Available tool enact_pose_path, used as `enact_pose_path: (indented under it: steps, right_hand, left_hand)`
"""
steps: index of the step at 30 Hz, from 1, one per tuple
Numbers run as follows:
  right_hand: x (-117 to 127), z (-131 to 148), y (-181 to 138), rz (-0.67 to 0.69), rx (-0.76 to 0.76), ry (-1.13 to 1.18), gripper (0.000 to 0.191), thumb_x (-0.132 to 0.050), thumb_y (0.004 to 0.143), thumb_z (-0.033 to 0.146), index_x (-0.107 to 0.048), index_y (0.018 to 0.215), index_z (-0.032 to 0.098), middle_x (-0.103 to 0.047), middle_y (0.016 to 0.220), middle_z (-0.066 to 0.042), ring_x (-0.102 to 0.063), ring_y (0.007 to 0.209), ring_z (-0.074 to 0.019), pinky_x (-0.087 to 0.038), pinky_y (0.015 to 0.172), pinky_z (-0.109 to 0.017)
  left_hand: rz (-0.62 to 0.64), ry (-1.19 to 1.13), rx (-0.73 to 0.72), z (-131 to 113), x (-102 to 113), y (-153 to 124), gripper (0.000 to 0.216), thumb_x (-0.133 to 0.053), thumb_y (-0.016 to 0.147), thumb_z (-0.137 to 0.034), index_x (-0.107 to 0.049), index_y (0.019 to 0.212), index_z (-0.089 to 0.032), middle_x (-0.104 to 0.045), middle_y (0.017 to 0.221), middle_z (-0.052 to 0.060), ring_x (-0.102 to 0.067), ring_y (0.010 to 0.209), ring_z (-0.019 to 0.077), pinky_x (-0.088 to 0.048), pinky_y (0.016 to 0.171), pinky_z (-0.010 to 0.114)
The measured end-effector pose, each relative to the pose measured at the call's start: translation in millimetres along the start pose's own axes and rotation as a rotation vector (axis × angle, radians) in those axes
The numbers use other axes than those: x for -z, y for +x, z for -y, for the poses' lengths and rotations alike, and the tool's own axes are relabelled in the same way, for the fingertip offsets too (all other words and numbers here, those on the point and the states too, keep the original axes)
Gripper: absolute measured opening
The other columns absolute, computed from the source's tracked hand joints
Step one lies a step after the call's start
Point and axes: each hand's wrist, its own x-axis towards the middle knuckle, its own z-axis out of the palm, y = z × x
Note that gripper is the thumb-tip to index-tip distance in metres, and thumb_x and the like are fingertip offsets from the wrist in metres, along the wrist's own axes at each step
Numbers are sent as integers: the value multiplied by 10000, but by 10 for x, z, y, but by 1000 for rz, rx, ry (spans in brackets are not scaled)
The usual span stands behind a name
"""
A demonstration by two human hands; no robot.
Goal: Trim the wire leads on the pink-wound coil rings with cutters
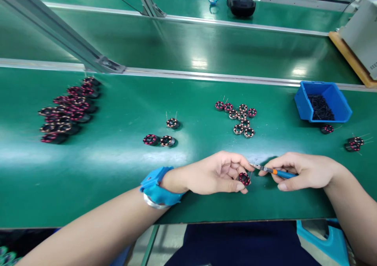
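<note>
My left hand (219, 173) pinches a small round motor stator (244, 179) with dark red windings, between thumb and fingers just above the green bench. Thin wire leads stick up from its right side. In my right hand (303, 172) is a pair of tweezers or fine pliers (281, 173) with a blue and orange handle, closed in the fingers. Its metal tip points left and lies close to my left index fingertip and the leads. Whether the tip touches a lead I cannot tell.
Loose stators (242, 115) lie beyond my hands, with three more (167, 141) left of them. A large group of stators (67, 109) sits at far left. A blue bin (306, 111) holds black pieces (321, 108). A metal rail (188, 75) crosses behind.
</note>
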Motion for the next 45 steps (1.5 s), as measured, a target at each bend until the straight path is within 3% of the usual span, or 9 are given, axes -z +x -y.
enact_pose_path:
  steps: [12, 16, 20, 24, 30, 34, 38, 42, 45]
  right_hand:
    - [-31, -39, -53, -198, -2, -148, 466, -599, 867, 462, -607, 1218, 158, -536, 829, -14, -471, 737, -136, -408, 684, -245]
    - [-21, -88, -38, -377, 8, -89, 509, -612, 854, 471, -583, 1247, 149, -532, 849, -26, -493, 768, -149, -419, 701, -263]
    - [1, -83, -12, -517, 18, 20, 561, -606, 856, 471, -517, 1306, 148, -479, 793, -7, -426, 623, -113, -367, 537, -236]
    - [11, -82, -2, -570, 72, 85, 546, -621, 852, 443, -504, 1306, 163, -465, 793, 1, -404, 601, -105, -345, 515, -236]
    - [-11, -122, 41, -619, 118, 164, 503, -610, 853, 372, -495, 1294, 159, -459, 761, 18, -404, 561, -99, -355, 519, -247]
    - [-42, -97, 59, -594, 131, 165, 474, -604, 861, 343, -500, 1276, 139, -472, 751, 21, -397, 555, -89, -344, 517, -242]
    - [-83, -52, 51, -550, 154, 204, 455, -612, 874, 341, -505, 1271, 149, -490, 772, 19, -413, 575, -82, -353, 513, -224]
    - [-106, -40, 60, -427, 128, 335, 493, -662, 839, 348, -518, 1268, 154, -537, 840, -14, -518, 665, -113, -456, 549, -226]
    - [-83, -52, 62, -323, 53, 426, 527, -681, 821, 340, -514, 1286, 157, -574, 865, -33, -587, 718, -137, -522, 607, -254]
  left_hand:
    - [-86, 347, -103, 12, -39, 13, 269, -676, 792, -176, -611, 1048, -123, -712, 977, 104, -689, 874, 163, -554, 791, 291]
    - [-418, 908, -308, -20, 59, -92, 263, -631, 772, -164, -610, 1033, -140, -684, 1016, 106, -644, 927, 197, -525, 847, 351]
    - [-812, 1457, -285, -99, 260, -375, 218, -603, 769, -192, -606, 983, -151, -637, 1126, 145, -562, 1082, 292, -442, 952, 482]
    - [-1085, 1652, -354, -281, 363, -405, 464, -636, 750, -280, -535, 1178, -131, -556, 1268, 172, -498, 1187, 320, -403, 1006, 489]
    - [-1074, 1427, -176, -598, 698, 279, 642, -698, 674, -313, -528, 1228, -35, -570, 1180, 195, -612, 968, 286, -499, 888, 418]
    - [-1100, 1367, -159, -653, 889, 407, 324, -662, 717, -259, -653, 995, -94, -654, 910, 102, -637, 780, 220, -521, 823, 387]
    - [-1131, 1068, -340, -491, 585, 168, 284, -681, 742, -287, -629, 959, -111, -661, 1019, 113, -637, 894, 199, -541, 779, 312]
    - [-697, 392, -297, -195, 86, 49, 370, -780, 681, -252, -617, 982, -109, -684, 940, 81, -647, 831, 147, -537, 768, 271]
    - [-520, 136, -240, -26, -83, 84, 391, -810, 647, -179, -617, 984, -125, -661, 867, 31, -632, 793, 116, -530, 746, 246]
